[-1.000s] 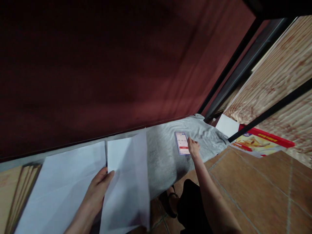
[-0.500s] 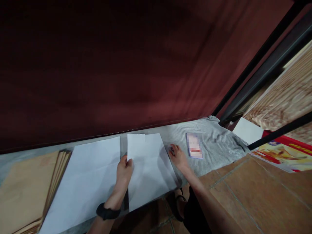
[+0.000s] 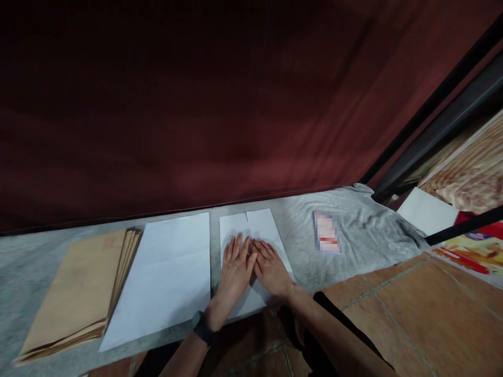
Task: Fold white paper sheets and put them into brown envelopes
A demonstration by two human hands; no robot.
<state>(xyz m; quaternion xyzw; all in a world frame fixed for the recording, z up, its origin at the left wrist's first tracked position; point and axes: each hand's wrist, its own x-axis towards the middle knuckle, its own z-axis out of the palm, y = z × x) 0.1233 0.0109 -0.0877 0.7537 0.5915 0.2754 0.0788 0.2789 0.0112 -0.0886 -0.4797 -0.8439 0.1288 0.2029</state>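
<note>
The white paper (image 3: 260,224) lies directly beneath both hands, its long axis running away from the person. The left hand (image 3: 234,269) and right hand (image 3: 272,269) rest flat on it, fingers extended, gripping nothing, equally near; a larger sheet (image 3: 168,272) lies left.

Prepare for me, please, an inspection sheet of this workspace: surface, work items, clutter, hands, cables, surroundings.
Surface: grey cloth, wrinkled toward the right end.
Work items: white paper, apparently folded; creased white sheet to its left; stack of brown envelopes farther left.
Clutter: phone right of the paper, screen pixelated.
Hands: left hand and right hand lie flat, side by side, on the paper; dark wristband on the left wrist.
Cables: nothing seen.
Surroundings: dark red backing; black bar and printed board at right; tiled floor below.
</note>
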